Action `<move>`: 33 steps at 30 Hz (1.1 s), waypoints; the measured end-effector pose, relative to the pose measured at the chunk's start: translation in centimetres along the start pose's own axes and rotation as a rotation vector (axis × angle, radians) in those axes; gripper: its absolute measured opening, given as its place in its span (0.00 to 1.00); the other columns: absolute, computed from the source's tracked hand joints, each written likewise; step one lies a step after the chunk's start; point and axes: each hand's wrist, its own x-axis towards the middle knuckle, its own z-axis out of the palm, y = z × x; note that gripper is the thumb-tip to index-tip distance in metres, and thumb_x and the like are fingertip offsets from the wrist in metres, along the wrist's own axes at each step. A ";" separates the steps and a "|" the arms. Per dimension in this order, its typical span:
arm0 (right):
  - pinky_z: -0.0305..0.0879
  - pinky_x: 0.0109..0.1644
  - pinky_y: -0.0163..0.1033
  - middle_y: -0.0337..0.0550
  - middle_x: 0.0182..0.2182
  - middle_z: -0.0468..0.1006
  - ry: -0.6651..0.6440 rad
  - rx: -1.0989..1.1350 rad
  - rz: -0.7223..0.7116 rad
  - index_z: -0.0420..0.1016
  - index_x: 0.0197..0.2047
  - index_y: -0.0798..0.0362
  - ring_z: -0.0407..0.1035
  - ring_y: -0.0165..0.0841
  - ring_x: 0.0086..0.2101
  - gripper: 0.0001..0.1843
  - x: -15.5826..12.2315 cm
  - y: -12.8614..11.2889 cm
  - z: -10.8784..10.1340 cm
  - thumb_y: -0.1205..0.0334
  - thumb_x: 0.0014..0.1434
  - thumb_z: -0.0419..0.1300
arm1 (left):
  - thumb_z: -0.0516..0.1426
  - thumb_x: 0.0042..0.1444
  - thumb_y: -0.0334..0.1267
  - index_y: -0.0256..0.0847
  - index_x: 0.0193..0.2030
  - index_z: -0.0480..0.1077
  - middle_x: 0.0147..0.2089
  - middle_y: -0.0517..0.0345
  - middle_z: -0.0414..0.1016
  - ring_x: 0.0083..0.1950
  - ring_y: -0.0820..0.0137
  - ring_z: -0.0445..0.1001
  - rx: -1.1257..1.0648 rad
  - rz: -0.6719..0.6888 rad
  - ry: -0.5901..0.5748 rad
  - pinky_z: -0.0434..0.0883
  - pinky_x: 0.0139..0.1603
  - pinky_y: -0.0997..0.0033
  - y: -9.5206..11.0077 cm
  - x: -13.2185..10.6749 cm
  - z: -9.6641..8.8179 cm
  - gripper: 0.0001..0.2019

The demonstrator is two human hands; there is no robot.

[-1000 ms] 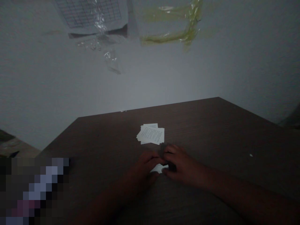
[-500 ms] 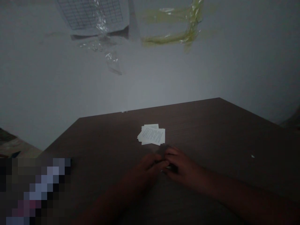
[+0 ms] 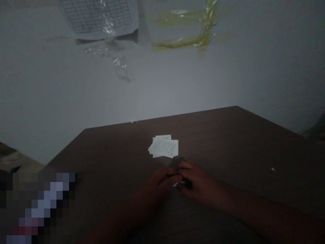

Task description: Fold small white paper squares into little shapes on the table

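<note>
Head cam, pretty dim: my left hand (image 3: 162,181) and right hand (image 3: 196,179) meet fingertip to fingertip, pinching a small white slip (image 3: 176,184) on the worktop (image 3: 241,142), near the printed stack (image 3: 164,147); looks mid-fold, next wants a firm crease

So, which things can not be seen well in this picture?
Head view: the small paper is almost covered by the left hand and right hand, so their grip is hidden.
Head view: the print on the paper stack is too small and dim to read.
Head view: the grid sheet is cut off by the top edge.
Head view: a blurred patch hides the lower left corner.
</note>
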 end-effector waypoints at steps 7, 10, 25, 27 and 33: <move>0.80 0.62 0.54 0.44 0.50 0.84 -0.020 0.063 -0.027 0.83 0.48 0.46 0.81 0.47 0.54 0.08 0.1 -0.1 -0.4 0.69 0.78 0.73 | 0.63 0.77 0.20 0.58 0.87 0.77 0.85 0.48 0.85 0.77 0.51 0.90 0.015 -0.029 0.029 0.90 0.78 0.49 -0.3 -0.5 1.0 0.39; 0.80 0.62 0.53 0.44 0.50 0.83 -0.009 0.058 -0.036 0.82 0.47 0.46 0.81 0.46 0.54 0.09 0.2 0.0 -0.3 0.71 0.77 0.72 | 0.60 0.78 0.18 0.59 0.88 0.76 0.85 0.49 0.84 0.78 0.53 0.90 0.005 -0.016 0.042 0.89 0.80 0.51 -0.4 -0.8 1.1 0.40; 0.82 0.61 0.53 0.42 0.49 0.83 -0.022 0.057 -0.009 0.83 0.47 0.45 0.82 0.46 0.53 0.12 -0.1 -0.4 -0.2 0.72 0.70 0.76 | 0.61 0.80 0.23 0.56 0.78 0.85 0.80 0.53 0.90 0.74 0.52 0.92 -0.080 -0.077 -0.078 0.90 0.77 0.54 2.3 0.9 -1.6 0.29; 0.82 0.62 0.54 0.42 0.49 0.84 -0.014 0.048 -0.001 0.82 0.46 0.45 0.82 0.46 0.54 0.13 -0.1 -0.2 0.0 0.73 0.70 0.76 | 0.61 0.79 0.23 0.56 0.77 0.85 0.79 0.54 0.90 0.74 0.52 0.93 -0.080 -0.074 -0.073 0.90 0.78 0.55 2.1 0.8 -1.5 0.30; 0.81 0.62 0.52 0.42 0.49 0.85 0.031 0.075 0.019 0.81 0.45 0.45 0.81 0.45 0.53 0.14 0.0 0.2 0.2 0.75 0.68 0.75 | 0.63 0.76 0.23 0.54 0.79 0.82 0.78 0.49 0.89 0.74 0.51 0.91 -0.065 -0.090 -0.004 0.90 0.79 0.51 0.8 0.4 -0.6 0.30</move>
